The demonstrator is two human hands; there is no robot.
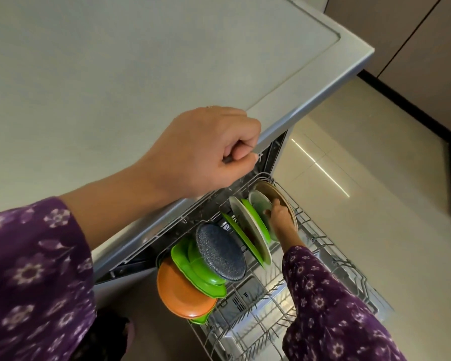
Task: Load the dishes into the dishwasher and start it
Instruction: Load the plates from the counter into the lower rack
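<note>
Lower rack [323, 246] seen drawn out of dishwasher [130, 246], under countertop [115, 74]. Left hand [208, 152] curled into fist, rested at countertop edge; nothing seen held. Right hand [281, 217] reached to far end of rack: pale plate [259, 203] pinched, thumb on front face, fingers behind, just before brown dish [276, 190]. White plate [245, 225] and green plates [257, 217] stood upright alongside. Nearer, at rack's left: speckled pan [219, 251], green dishes [206, 277], orange plate [182, 295], leaned together.

Left hand [206, 152], right hand [280, 217]; one orange plate [180, 295]; one speckled pan [219, 251]; one white plate [238, 211]; one pale plate [258, 201]
</note>
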